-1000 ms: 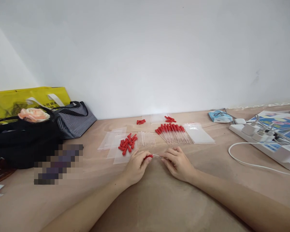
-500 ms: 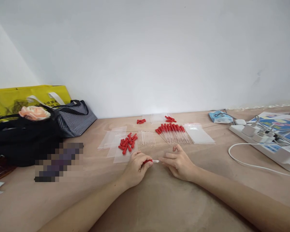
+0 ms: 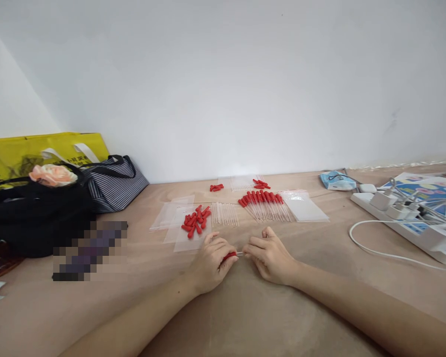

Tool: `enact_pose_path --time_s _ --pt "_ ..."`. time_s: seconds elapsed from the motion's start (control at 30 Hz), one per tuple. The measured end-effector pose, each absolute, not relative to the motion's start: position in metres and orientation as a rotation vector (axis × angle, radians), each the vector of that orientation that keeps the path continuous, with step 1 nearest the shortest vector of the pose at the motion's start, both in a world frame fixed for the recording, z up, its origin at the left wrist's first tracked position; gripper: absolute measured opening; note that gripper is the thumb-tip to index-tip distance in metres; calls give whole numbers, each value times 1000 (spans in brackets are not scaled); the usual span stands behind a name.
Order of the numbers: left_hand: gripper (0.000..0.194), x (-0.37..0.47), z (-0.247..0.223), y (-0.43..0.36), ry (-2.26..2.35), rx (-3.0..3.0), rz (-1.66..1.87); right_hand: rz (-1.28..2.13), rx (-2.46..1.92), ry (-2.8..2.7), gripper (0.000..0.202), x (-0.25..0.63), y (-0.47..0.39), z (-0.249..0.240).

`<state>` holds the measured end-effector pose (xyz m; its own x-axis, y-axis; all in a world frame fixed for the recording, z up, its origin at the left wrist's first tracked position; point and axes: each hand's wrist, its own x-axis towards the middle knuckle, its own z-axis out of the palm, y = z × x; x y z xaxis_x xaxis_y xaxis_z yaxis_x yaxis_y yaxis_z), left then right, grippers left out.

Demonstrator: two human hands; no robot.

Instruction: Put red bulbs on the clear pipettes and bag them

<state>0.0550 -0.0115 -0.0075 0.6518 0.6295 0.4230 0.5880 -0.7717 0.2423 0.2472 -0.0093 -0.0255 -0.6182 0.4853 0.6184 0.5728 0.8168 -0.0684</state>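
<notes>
My left hand is closed around a red rubber bulb, pinched between thumb and fingers. A thin clear glass dropper tube sticks out of the bulb toward the right. The fingertips of my right hand are closed on the tube's other end. Beyond my left hand, a pile of loose red bulbs lies on clear plastic bags. A row of bare glass tubes lies beside them. Farther right, several droppers with red bulbs are fanned out side by side.
A white zip bag lies right of the finished-looking droppers. Smaller groups of red bulbs lie near the wall. At right are a power strip, a white cable and a blue mask. Bags stand at left.
My right hand has closed its fingers on the glass tube and moved slightly left and down. Less tube shows between the hands. My left hand still grips the bulb.
</notes>
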Motion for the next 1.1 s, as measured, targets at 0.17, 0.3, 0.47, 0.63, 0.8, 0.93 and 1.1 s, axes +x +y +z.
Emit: enact_pose_path --time_s 0.17,0.3,0.47,0.63,0.8,0.93,1.1 --pt "16 55 -8 -12 1012 2790 786 -101 -809 -2359 21 245 -9 -27" --pt "15 55 -7 -11 1031 2806 819 -93 -828 -2374 20 246 -8 -25" --pt "8 50 -4 -6 1041 2829 870 -273 -859 -2416 15 246 -7 -21" --pt "26 36 -6 0 1211 2740 917 -319 -1070 -2322 16 258 5 -19" --pt "10 33 -8 3 1204 2632 815 40 -1519 -1973 18 285 49 -11" --pt "9 35 -6 3 1190 2607 769 95 -1748 -1766 19 290 86 -6" --pt "11 34 -8 4 1193 2613 742 112 -1921 -1725 23 279 106 -9"
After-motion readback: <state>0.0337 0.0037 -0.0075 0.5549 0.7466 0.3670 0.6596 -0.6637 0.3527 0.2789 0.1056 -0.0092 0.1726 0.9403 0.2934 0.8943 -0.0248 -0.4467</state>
